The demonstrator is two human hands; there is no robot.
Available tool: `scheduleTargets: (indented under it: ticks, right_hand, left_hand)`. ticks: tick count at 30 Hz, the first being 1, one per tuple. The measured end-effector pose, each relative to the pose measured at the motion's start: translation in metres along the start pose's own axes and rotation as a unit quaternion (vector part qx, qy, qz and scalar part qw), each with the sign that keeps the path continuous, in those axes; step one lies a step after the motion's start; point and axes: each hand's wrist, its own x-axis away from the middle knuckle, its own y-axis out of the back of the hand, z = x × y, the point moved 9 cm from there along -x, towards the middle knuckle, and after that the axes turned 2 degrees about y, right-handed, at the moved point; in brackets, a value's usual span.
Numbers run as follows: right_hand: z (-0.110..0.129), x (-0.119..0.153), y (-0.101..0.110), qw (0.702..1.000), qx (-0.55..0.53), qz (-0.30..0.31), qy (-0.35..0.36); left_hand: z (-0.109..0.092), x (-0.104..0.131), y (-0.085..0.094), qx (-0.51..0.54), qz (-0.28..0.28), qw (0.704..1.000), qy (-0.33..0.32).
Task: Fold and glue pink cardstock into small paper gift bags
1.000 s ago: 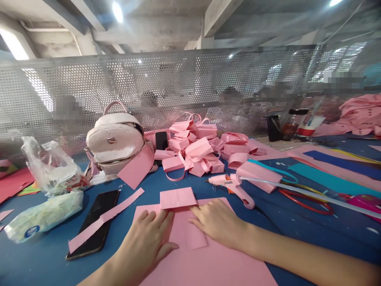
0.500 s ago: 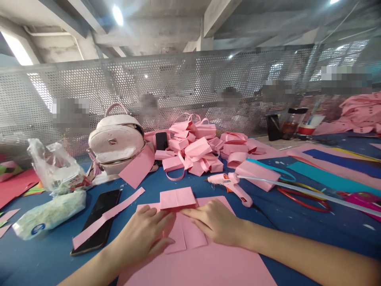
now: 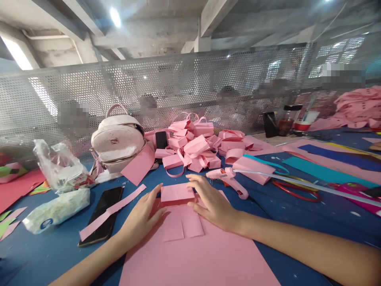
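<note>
A folded pink paper piece lies on a large pink sheet, its back end raised as a small box-like flap. At the flap's left edge is my left hand, fingers stretched out and thumb apart. My right hand is over the right side, fingers spread, fingertips close to the flap's right edge. Both hands are open; whether the fingertips touch the paper I cannot tell. Just behind my right hand lies a pink glue gun with a clear glue stick in its back.
Several pink paper bags are heaped behind the glue gun. To the left are a smartphone with a pink paper strip across it, a tissue pack and a pale backpack. Turquoise strips lie at right.
My hands have moved apart from the fold line to the paper's two sides, slightly further back. Their fingers have spread, and the folded front panel shows more fully.
</note>
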Motion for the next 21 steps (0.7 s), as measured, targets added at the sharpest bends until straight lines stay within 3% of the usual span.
scheduleTargets:
  ticks: [4, 10, 21]
  right_hand:
    - [-0.011, 0.002, -0.017, 0.997, -0.017, 0.063, -0.032]
    - [-0.019, 0.0, -0.01, 0.986, -0.147, 0.024, -0.079]
    - [-0.021, 0.001, -0.009, 0.949, -0.258, 0.017, -0.178]
  left_hand:
    - [0.005, 0.0, 0.001, 0.083, 0.013, 0.994, 0.063]
    - [0.0, 0.001, 0.01, 0.14, 0.001, 0.986, 0.092]
    - [-0.01, 0.001, 0.018, 0.204, -0.023, 0.977, 0.059]
